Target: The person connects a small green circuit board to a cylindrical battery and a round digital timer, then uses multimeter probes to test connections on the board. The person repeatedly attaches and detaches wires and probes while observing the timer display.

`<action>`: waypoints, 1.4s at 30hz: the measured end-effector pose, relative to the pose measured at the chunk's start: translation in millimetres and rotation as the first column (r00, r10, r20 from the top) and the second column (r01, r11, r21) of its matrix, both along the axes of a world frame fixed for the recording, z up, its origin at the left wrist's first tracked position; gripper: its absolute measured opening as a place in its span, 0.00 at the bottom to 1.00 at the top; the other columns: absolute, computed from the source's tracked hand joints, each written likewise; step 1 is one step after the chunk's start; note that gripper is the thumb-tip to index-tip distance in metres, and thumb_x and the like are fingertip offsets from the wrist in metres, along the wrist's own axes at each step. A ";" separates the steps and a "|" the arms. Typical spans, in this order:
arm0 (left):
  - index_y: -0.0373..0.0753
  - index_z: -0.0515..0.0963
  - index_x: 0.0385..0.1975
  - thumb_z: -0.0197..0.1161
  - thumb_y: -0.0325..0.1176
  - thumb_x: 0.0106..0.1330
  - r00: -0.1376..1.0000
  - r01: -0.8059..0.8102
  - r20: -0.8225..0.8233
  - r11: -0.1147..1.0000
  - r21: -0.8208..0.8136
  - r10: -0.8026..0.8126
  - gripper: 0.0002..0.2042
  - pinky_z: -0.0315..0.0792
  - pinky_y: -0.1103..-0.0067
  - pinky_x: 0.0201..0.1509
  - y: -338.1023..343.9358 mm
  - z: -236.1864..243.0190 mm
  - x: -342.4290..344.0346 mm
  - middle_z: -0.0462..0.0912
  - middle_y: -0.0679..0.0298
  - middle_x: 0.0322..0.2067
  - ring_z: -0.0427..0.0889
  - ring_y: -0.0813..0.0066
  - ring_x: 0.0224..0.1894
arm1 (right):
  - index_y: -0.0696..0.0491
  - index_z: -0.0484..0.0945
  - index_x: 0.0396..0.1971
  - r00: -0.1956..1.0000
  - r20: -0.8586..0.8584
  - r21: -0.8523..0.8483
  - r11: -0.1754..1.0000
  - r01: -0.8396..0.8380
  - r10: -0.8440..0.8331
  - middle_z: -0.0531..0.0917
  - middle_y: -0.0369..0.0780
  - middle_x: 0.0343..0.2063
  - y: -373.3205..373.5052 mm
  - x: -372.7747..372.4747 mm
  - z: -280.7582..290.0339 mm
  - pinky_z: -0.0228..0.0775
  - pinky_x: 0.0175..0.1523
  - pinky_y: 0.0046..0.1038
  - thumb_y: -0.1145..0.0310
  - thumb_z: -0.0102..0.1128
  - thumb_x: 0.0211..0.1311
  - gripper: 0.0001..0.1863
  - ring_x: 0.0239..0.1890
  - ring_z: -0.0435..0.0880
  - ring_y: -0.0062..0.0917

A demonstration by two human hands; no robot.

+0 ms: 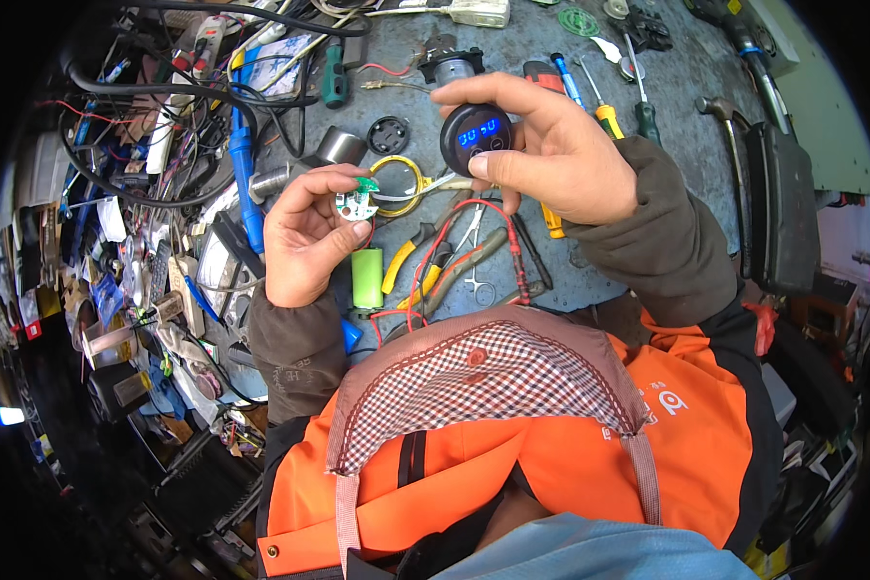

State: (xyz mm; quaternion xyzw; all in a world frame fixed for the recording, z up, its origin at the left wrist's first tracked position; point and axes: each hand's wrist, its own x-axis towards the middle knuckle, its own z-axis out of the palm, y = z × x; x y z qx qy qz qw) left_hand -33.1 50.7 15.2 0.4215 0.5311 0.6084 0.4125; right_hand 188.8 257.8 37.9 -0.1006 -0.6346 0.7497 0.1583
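Note:
My left hand (309, 242) pinches a small green-and-white circuit board (357, 203) between thumb and fingers. To its right, my right hand (561, 159) grips a round black display module (469, 135) with lit blue digits, its thumb on the lower face. A white lead runs between the two. Just below the board lies a green cylindrical cell (367, 277) with red wire near it. A yellow ring (389, 164), a round black cap (388, 134) and a metal cylinder (341, 148) sit behind my left hand. Below the display are pliers (406, 253), forceps (477, 284) and red-and-black test leads (514, 261).
A dense heap of cables and tools (135, 222) covers the left side. Screwdrivers (648, 121), a hammer (730, 121) and a black case (785, 208) line the right of the grey worktop (590, 275). A green screwdriver handle (334, 75) lies at the back.

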 end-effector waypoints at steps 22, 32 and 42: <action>0.33 0.76 0.53 0.67 0.11 0.60 1.000 0.017 0.005 1.000 0.004 -0.017 0.21 0.81 0.80 0.52 -1.5 -2.6 -3.1 0.75 0.54 0.60 0.80 0.75 0.55 | 0.58 0.69 0.68 0.998 -0.049 0.042 0.998 -0.039 0.041 0.76 0.38 0.57 -2.1 -1.3 -1.2 0.76 0.49 0.20 0.87 0.56 0.58 0.33 0.52 0.79 0.16; 0.33 0.77 0.51 0.68 0.13 0.58 1.000 -0.020 0.006 0.999 -0.034 0.020 0.20 0.77 0.75 0.60 -2.7 -0.7 -0.9 0.77 0.50 0.59 0.80 0.69 0.58 | 0.57 0.69 0.68 0.998 0.013 0.015 0.998 -0.061 0.061 0.77 0.38 0.58 -1.7 0.3 4.4 0.78 0.39 0.15 0.85 0.54 0.61 0.32 0.47 0.80 0.14; 0.33 0.76 0.53 0.67 0.11 0.61 1.000 0.012 -0.010 1.000 -0.004 -0.012 0.21 0.81 0.81 0.51 -1.5 -1.6 -2.4 0.75 0.54 0.60 0.80 0.76 0.54 | 0.55 0.71 0.67 0.999 0.032 0.041 0.999 -0.032 0.031 0.79 0.37 0.56 -3.3 -1.2 7.1 0.75 0.33 0.14 0.81 0.54 0.66 0.27 0.40 0.80 0.11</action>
